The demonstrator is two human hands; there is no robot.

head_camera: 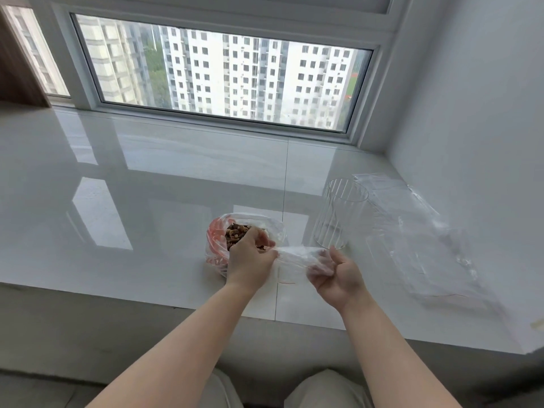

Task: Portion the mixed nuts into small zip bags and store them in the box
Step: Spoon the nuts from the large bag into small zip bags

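Head view, left to right. At the far left edge stands a wood-grain panel (20,60); behind the scene a window (223,81) looks onto high-rise blocks. The glossy white tabletop (117,187) spans the frame and meets a white wall (471,98) at the right. Near its front edge, left of centre, sits an open clear bag with red print (216,245) holding the mixed nuts (235,232). The left hand (250,257) rests at this bag's mouth, fingers curled downward and pinching the left end of a small zip bag (297,262); whether it also holds nuts cannot be told. The small zip bag stretches between both hands, just above the tabletop. The right hand (338,275), palm up, holds the bag's right end with its fingers curled under the film. Just beyond the right hand stands an upright ribbed clear container (340,213), open-topped. Further right, a loose pile of spare clear zip bags (418,242) lies flat on the tabletop beside the wall.
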